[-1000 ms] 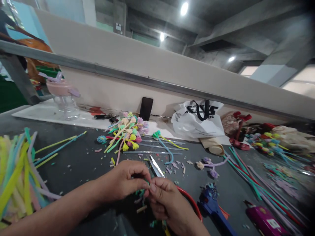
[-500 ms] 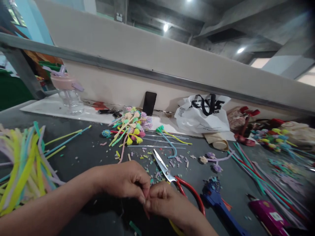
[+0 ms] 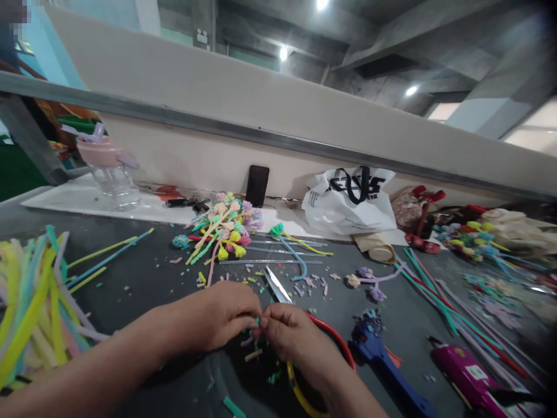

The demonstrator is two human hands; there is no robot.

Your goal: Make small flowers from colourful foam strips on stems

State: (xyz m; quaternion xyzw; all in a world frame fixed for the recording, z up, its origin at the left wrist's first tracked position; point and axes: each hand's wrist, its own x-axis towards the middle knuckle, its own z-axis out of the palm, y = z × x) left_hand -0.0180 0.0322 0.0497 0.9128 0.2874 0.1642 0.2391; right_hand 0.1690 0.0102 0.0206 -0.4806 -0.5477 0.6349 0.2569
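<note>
My left hand (image 3: 226,313) and my right hand (image 3: 291,328) meet at the fingertips low in the middle of the view. Both are closed in a pinch over something small; a speck of green and pink shows there, too little to name. Under my right hand lies a pair of scissors (image 3: 277,285), blades pointing away, one handle red and the other yellow. Small cut bits of fuzzy stem (image 3: 253,355) lie scattered below and beyond my fingers. A bunch of fuzzy-stem flowers (image 3: 228,226) rests farther back.
Loose fuzzy stems (image 3: 30,302) pile up at left. To the right are a blue-handled tool (image 3: 387,366), a magenta glue gun (image 3: 463,368) and more stems (image 3: 452,307). A phone (image 3: 257,186), a white bag (image 3: 348,203) and a clear bottle (image 3: 113,180) stand along the back.
The view has shifted slightly. My right hand has moved up over the scissors' pivot, uncovering bits below. A reddish piece that hung under my fingertips no longer shows.
</note>
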